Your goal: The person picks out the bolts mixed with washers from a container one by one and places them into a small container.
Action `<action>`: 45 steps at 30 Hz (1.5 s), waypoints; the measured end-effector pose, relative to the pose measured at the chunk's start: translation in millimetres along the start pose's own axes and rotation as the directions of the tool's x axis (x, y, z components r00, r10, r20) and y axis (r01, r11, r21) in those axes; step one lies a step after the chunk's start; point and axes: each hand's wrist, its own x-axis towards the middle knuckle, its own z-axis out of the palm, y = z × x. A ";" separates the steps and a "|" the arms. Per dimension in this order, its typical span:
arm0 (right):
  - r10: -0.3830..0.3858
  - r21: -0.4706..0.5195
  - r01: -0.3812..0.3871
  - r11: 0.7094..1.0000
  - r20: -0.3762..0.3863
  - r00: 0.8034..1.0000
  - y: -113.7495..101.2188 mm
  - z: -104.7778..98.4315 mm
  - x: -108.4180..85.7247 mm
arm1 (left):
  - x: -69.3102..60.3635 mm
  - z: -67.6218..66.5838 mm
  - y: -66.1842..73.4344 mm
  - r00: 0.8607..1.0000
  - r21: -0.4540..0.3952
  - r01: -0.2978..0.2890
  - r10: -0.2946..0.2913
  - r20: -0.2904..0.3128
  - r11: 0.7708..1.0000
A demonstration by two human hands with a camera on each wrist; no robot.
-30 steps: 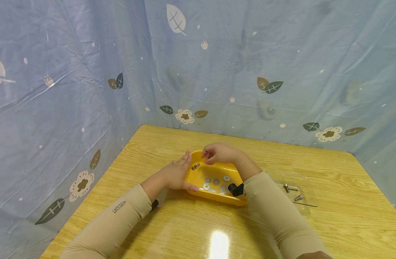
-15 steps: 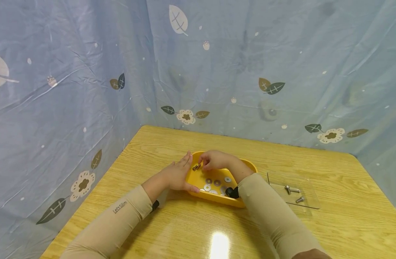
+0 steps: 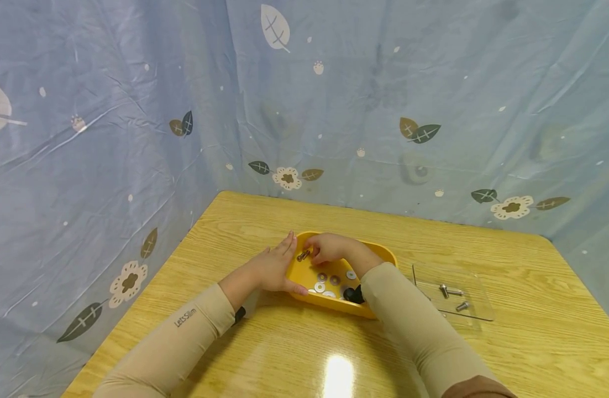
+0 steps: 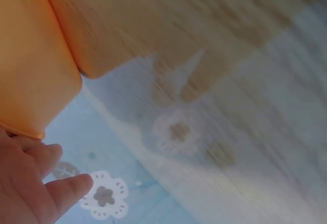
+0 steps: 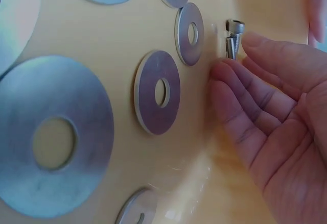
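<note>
A yellow plastic bin [image 3: 334, 305] stands on the table, holding several flat washers [image 5: 157, 92] and a small group of socket-head bolts [image 3: 303, 256] at its far left. My left hand [image 3: 272, 271] rests against the bin's left end, fingers straight along the outside and thumb over the near rim. In the left wrist view its fingers [image 4: 41, 157] are spread beside the bin's edge. My right hand [image 3: 332, 247] reaches into the bin, fingers loosely bent. In the right wrist view its thumb tip is close beside the bolts; whether it touches them is unclear.
Right of the bin, a clear acrylic plate or tray [image 3: 476, 276] lies on the wood-grain table [image 3: 284, 354] with several bolts [image 3: 462, 306] on it. A patterned blue curtain [image 3: 364, 99] hangs behind and to the left. A black wrist camera [image 3: 353, 294] sits over the washers.
My right hand has come down and left from above the bin's far rim to the bolts, its fingers lowering into the bin. My left hand stays against the bin's left end.
</note>
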 end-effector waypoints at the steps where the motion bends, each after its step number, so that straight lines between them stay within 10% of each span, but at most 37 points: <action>1: -0.005 -0.006 0.005 1.000 -0.001 1.000 0.3 0.3 0.6 | -0.1 -0.1 0.1 1.000 0.000 0.001 -0.001 0.000 1.000; 45: -0.025 -0.058 0.021 0.998 -0.057 0.998 9.3 9.1 -6.4 | -2.7 -4.1 3.3 1.000 -0.014 0.013 -0.012 0.021 1.000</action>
